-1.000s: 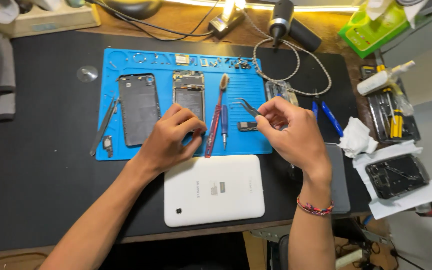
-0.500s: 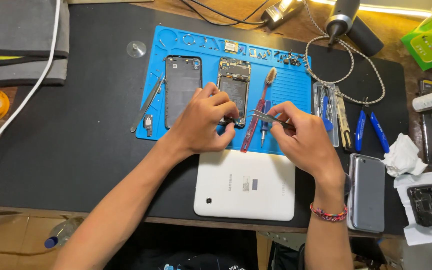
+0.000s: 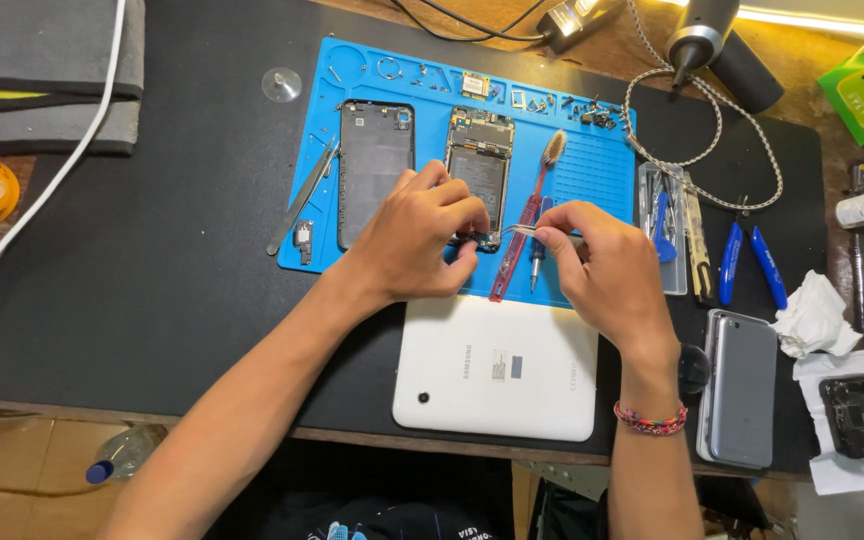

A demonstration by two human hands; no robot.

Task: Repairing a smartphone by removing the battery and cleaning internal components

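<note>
Bright, sharp, top-edge glare, soft shadows

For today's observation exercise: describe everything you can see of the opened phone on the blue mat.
The opened phone lies flat and lengthwise on the blue mat, back cover off. A dark battery fills its middle; circuit parts show at the top. The left hand rests at its lower end, while the right hand points metal tweezers there.

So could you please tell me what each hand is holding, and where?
The right hand pinches tweezers near their rear end; the left hand presses the opened phone at its bottom edge.
</note>
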